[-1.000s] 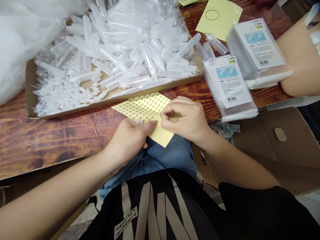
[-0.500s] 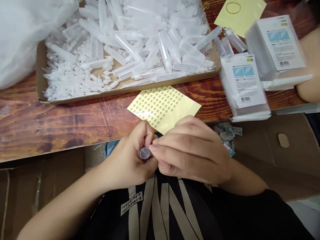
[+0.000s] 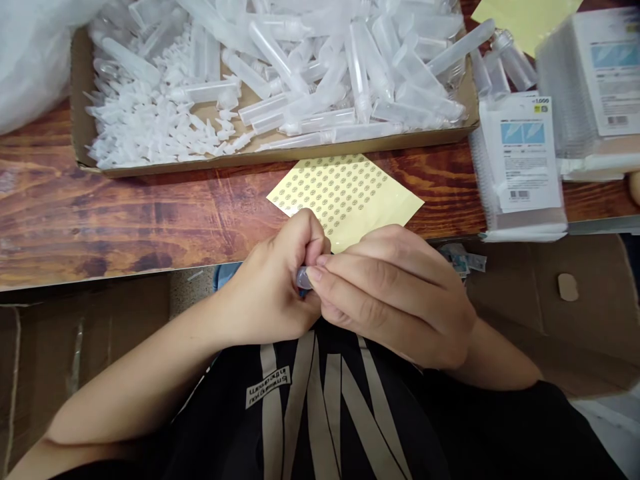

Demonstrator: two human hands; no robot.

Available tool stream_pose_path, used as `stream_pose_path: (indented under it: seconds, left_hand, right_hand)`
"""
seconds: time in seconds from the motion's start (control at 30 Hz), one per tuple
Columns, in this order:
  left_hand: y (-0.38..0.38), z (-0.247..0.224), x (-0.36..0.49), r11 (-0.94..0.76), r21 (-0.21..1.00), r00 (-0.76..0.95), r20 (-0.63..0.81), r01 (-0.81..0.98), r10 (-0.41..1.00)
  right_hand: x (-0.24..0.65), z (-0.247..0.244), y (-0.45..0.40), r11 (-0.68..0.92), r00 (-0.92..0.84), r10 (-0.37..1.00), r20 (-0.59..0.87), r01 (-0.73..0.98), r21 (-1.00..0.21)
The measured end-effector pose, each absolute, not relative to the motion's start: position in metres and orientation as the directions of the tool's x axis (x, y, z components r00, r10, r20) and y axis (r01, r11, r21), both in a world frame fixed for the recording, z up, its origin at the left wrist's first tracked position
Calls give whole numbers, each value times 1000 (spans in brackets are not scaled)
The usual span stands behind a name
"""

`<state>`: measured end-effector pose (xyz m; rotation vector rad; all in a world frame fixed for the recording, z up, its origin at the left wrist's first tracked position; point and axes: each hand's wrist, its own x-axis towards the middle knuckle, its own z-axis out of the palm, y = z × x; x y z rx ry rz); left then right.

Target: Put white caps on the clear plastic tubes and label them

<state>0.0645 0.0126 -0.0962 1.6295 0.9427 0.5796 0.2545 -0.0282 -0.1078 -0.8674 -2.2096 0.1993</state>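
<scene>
My left hand (image 3: 273,287) is closed in a fist around a translucent plastic tube (image 3: 303,278). Only the tube's round end shows, and the fist hides the rest. Against that end press the fingertips of my right hand (image 3: 395,300), its thumb and fingers drawn together in a pinch. Whether anything small sits between them is hidden. Just beyond both hands, a yellow sheet of small round stickers (image 3: 325,190) lies on the wooden table, with stickers on its left part and bare backing at the right.
A shallow cardboard tray (image 3: 280,155) holds many clear plastic tubes and small white nozzle tips. Printed cards in clear sleeves (image 3: 523,157) are stacked at the right. Loose bottles (image 3: 515,60) lie behind them. An open cardboard box (image 3: 525,313) stands below the table's edge.
My right fingertips have moved over the tube's end and now cover part of it. The view has shifted, so the tray and table sit higher and the cards farther right.
</scene>
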Motion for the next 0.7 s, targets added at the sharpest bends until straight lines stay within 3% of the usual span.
stream_pose_path:
  seconds: [0.17, 0.33, 0.7]
  left_hand:
    - [14, -98, 66, 55, 973, 506, -165, 225, 846]
    - [14, -99, 67, -14, 972, 521, -114, 235, 846]
    - [15, -104, 66, -184, 951, 604, -4, 249, 797]
  right_hand:
    - [255, -109, -27, 728, -485, 679, 552, 540, -421]
    - [256, -109, -26, 715, -479, 698, 533, 518, -470]
    - [256, -107, -25, 743, -480, 651, 588, 561, -365]
